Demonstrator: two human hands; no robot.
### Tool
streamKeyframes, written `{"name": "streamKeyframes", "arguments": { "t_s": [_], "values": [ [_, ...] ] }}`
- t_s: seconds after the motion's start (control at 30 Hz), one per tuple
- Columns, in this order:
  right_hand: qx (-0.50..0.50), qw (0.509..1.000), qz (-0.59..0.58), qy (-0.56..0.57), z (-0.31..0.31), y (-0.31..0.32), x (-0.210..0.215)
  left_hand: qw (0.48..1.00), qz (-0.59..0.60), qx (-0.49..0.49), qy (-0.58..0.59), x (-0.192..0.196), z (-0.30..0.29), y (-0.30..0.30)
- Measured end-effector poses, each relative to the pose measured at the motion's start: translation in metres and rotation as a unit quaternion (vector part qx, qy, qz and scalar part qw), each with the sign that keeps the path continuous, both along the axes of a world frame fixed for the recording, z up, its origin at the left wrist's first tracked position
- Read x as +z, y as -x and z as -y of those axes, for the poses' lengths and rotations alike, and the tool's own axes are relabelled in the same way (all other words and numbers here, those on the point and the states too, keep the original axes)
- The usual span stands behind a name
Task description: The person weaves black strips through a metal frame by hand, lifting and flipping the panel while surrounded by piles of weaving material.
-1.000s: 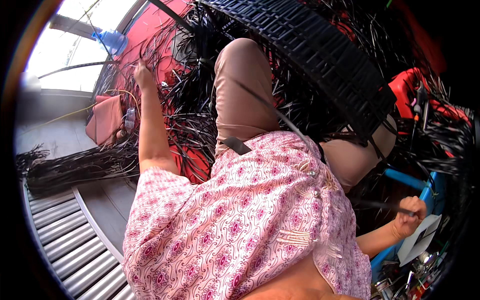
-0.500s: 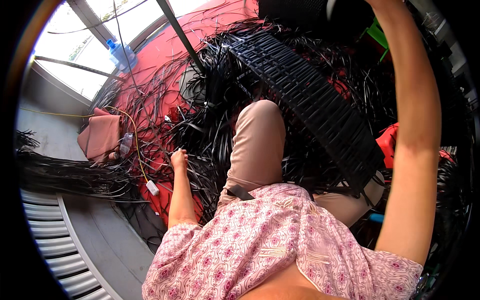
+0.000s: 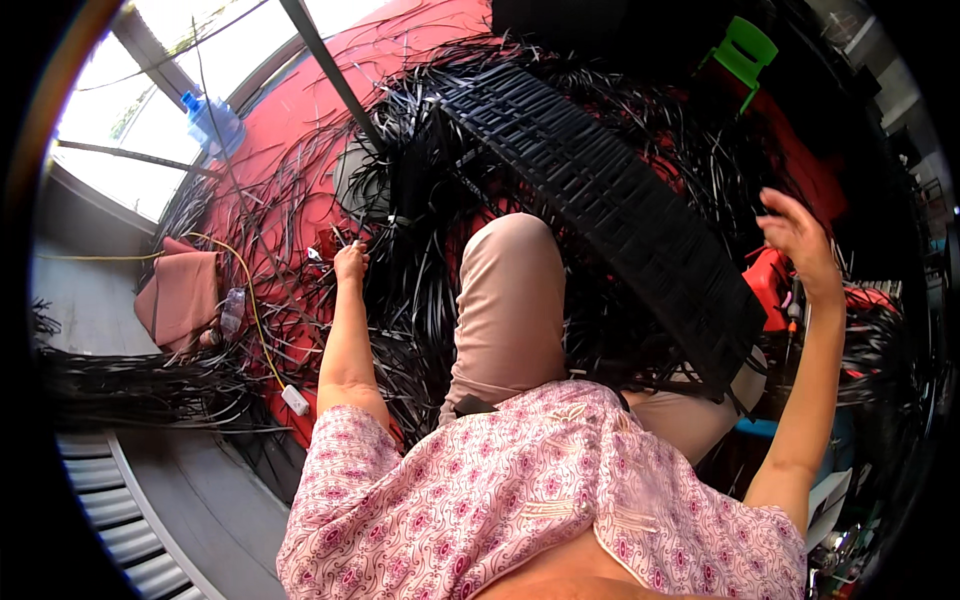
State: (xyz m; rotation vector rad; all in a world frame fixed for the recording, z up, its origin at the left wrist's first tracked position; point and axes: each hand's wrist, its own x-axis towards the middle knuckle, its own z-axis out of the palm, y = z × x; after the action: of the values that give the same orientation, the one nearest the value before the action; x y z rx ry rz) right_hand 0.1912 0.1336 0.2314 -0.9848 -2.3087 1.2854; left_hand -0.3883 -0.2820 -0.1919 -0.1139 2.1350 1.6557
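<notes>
A long black woven panel [image 3: 610,205] of flat strips slants from the upper middle down to my right leg, one end lying near my knee. My left hand [image 3: 350,262] is closed, left of my raised knee, above a mass of loose black strips [image 3: 415,255]. What its fingers hold is too small to make out. My right hand [image 3: 797,240] is lifted to the right of the panel, fingers apart and a little bent, with nothing visible in it. Just beside it is a red plastic object [image 3: 766,285].
Strips litter the red floor [image 3: 300,100]. At the upper left stand a blue water bottle [image 3: 212,125] and a slanting dark pole [image 3: 335,75]. A pinkish cloth [image 3: 182,300] and a white socket on a yellow cord [image 3: 294,400] lie left. A green chair [image 3: 745,55] stands upper right.
My right hand has come down from beyond the top edge and now shows beside the panel. My left hand has moved farther forward, still closed. The view has shifted slightly.
</notes>
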Motion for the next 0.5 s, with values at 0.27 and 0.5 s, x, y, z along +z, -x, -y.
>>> {"name": "streamKeyframes", "arguments": {
  "t_s": [0.27,0.5],
  "values": [
    [-0.525,0.844,-0.087,0.068,0.119,-0.289,-0.169,0.847,-0.219,-0.062,0.480,-0.094,0.015,-0.004],
    [-0.731,0.647,-0.139,0.167,0.244,-0.404,-0.350,0.962,-0.165,-0.184,0.112,0.038,-0.115,-0.100]
  ]
}}
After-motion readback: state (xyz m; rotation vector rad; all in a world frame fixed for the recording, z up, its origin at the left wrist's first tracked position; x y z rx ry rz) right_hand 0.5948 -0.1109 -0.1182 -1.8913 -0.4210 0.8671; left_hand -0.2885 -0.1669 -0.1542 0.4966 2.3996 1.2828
